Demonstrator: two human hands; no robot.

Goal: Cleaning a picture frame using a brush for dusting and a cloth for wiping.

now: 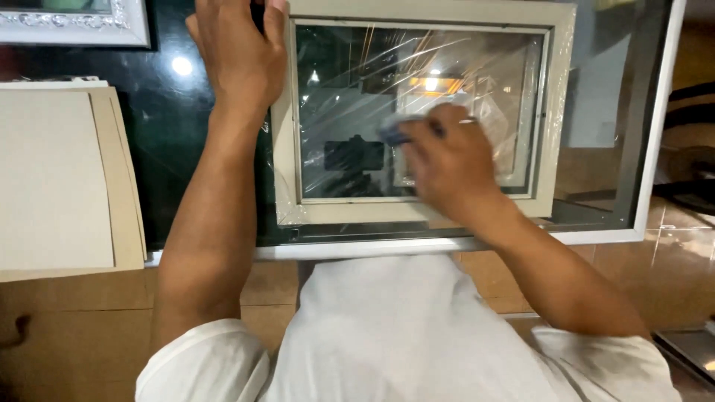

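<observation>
left hand [240, 56] fingers clamped over the picture frame [417, 212] top corner, right hand [447, 160] fingers bunched round a cloth [398, 128] on the glass

picture frame [560, 112]: pale cream-beige moulding, gripped at its top corner by the left hand [240, 56]
glass pane [350, 89]: dark, streaked with white and orange light reflections, under the right hand [447, 167]
plastic wrap [555, 160]: clear, with whitish creases, along the edge right of the right hand
cloth [395, 130]: blue-grey, at the right hand's fingertips
glass tabletop [171, 149]: very dark green-black, white-edged, below the left hand
cardboard sheets [56, 179]: plain light tan and buff, left of the left hand
ornate frame [74, 22]: silver-white with beaded pattern, upper left of the left hand
shirt [402, 335]: plain white
floor [82, 327]: orange-brown tiles
</observation>
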